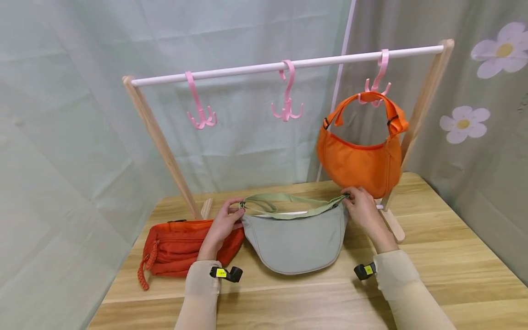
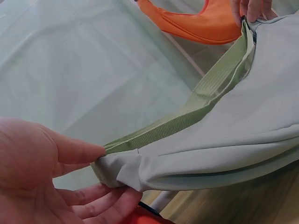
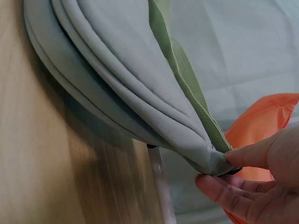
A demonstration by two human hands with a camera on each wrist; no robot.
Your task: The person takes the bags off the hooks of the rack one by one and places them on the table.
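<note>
A grey-green crescent bag (image 1: 298, 243) with a light green webbing strap (image 1: 284, 198) is held by its two upper corners over the table. My left hand (image 1: 222, 224) pinches the left corner between thumb and fingers, as the left wrist view shows on the bag's end (image 2: 122, 170). At the right corner (image 3: 216, 161), my right hand (image 1: 365, 211) pinches the fabric beside the strap end. Behind the left forearm lies a red bag (image 1: 177, 250) with a braided cord pull. An orange bag (image 1: 359, 165) hangs by its strap just above the right hand.
A rack with a white rail (image 1: 247, 70) and wooden side posts (image 1: 158, 142) stands on the wooden table (image 1: 297, 302). Pink hooks hang from the rail at left (image 1: 201, 114), middle (image 1: 286, 101) and right (image 1: 381, 75); the right one bears the orange bag. Curtains surround the table.
</note>
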